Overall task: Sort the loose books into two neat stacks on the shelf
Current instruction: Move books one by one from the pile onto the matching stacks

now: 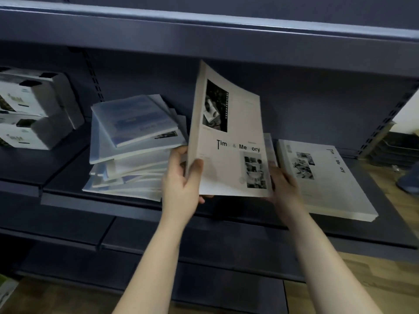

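Note:
A white book (229, 137) titled "Time & Memory" is held tilted up above the dark shelf (102, 200). My left hand (183, 180) grips its lower left edge, thumb on the cover. My right hand (283, 184) holds its lower right corner from behind, fingers mostly hidden by the book. To the left lies a messy pile of pale blue and white books (133, 146), fanned out unevenly. On the right, a neat stack of white "Time & Memory" books (324, 177) lies flat on the shelf.
Two stacked white boxes (31, 109) stand at the shelf's far left. An upper shelf board (204, 30) overhangs close above the raised book. Lower shelf boards (158, 245) jut out below. Wooden floor (374, 279) shows at the lower right.

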`<action>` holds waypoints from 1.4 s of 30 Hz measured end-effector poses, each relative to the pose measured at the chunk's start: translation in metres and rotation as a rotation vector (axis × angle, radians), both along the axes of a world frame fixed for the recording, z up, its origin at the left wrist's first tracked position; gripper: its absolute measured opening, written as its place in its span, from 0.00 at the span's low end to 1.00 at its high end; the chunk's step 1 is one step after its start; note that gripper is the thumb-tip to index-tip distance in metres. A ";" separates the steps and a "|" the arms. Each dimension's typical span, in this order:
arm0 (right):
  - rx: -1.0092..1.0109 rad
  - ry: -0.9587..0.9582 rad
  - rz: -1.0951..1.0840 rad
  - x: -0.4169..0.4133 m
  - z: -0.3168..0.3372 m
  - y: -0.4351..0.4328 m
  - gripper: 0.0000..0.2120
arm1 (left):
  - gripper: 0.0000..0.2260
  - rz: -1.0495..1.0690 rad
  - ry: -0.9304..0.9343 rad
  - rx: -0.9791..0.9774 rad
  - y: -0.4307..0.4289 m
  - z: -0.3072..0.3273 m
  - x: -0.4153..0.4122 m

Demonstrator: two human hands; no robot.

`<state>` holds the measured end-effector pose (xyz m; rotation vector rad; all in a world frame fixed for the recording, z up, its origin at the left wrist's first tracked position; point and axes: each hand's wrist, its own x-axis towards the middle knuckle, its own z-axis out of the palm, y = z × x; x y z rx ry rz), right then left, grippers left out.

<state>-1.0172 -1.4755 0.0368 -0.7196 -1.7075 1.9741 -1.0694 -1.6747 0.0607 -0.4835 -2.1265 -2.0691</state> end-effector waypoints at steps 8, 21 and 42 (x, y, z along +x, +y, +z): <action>-0.039 0.126 0.134 0.046 0.000 0.043 0.14 | 0.09 -0.171 -0.148 0.099 0.067 -0.021 0.016; 0.256 0.090 -0.117 0.099 -0.016 0.139 0.14 | 0.07 -0.257 0.105 -0.536 0.122 -0.070 0.018; 0.781 -0.339 -0.402 0.113 -0.046 0.192 0.11 | 0.08 -0.058 0.429 -0.913 0.139 -0.096 0.014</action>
